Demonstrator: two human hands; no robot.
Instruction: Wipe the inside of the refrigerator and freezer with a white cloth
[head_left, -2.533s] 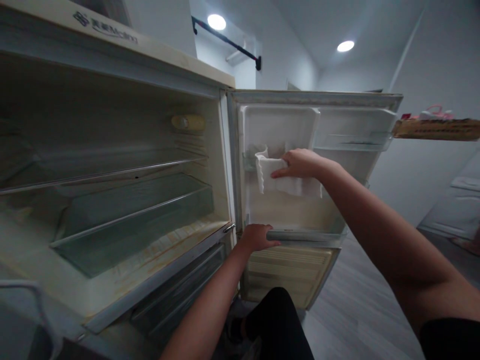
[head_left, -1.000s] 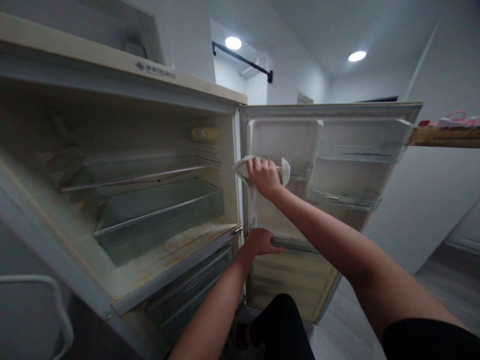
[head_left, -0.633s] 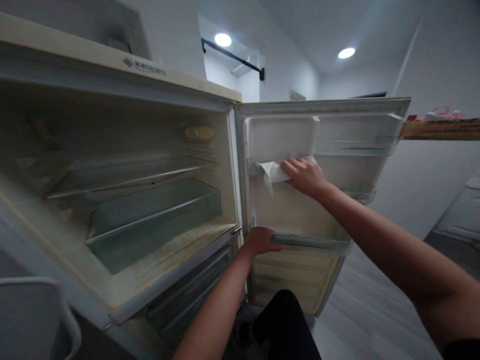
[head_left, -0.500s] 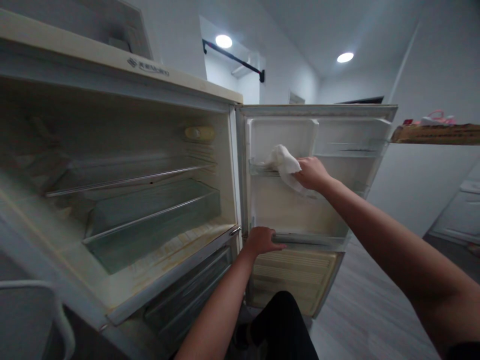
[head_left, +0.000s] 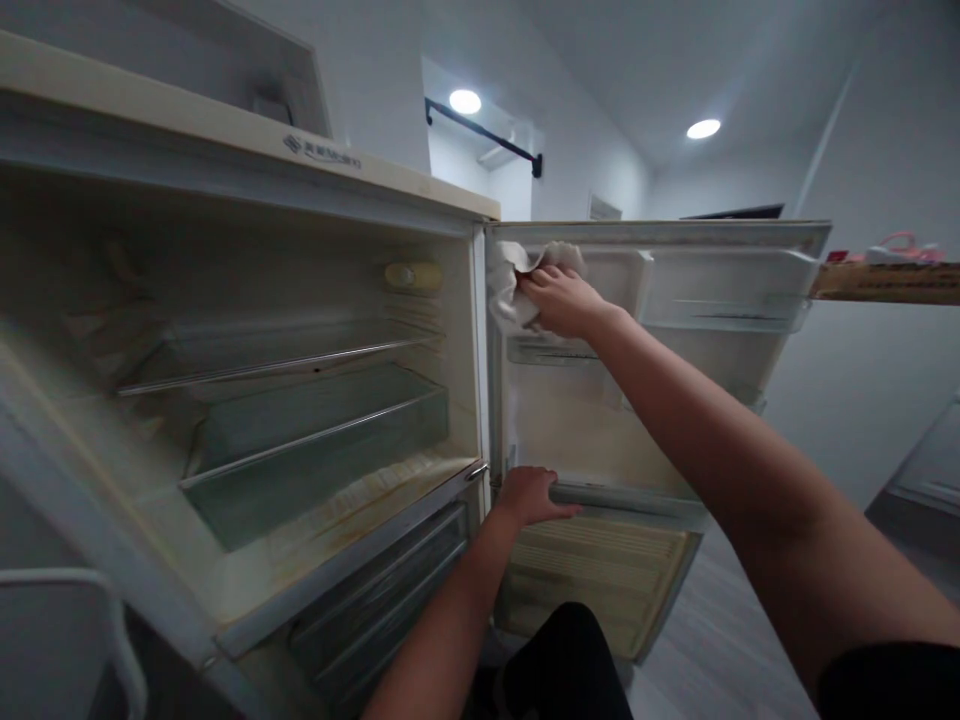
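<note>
My right hand (head_left: 562,298) presses a crumpled white cloth (head_left: 510,285) against the upper hinge-side corner of the open fridge door (head_left: 600,425). The cloth bunches around and beyond my fingers, hiding part of the door lining. Lower down, my left hand (head_left: 529,495) is at the hinge-side end of the low door shelf (head_left: 630,500). Its fingertips curl over the shelf's rim and its thumb stretches along the front. A small upper door shelf (head_left: 551,352) lies just below my right hand. To the left stands the fridge's open compartment (head_left: 285,270).
Inside the fridge are a glass shelf (head_left: 277,370), a clear drawer (head_left: 322,450) and a yellowish lamp cover (head_left: 414,276). A lower door (head_left: 600,570) stands open beneath. A chair-like white frame (head_left: 112,600) is at lower left. A cardboard box (head_left: 892,283) sits at far right.
My right hand has moved the cloth up and left, from the small door shelf to the door's upper corner. My left hand stays at the low shelf. The view has shifted slightly.
</note>
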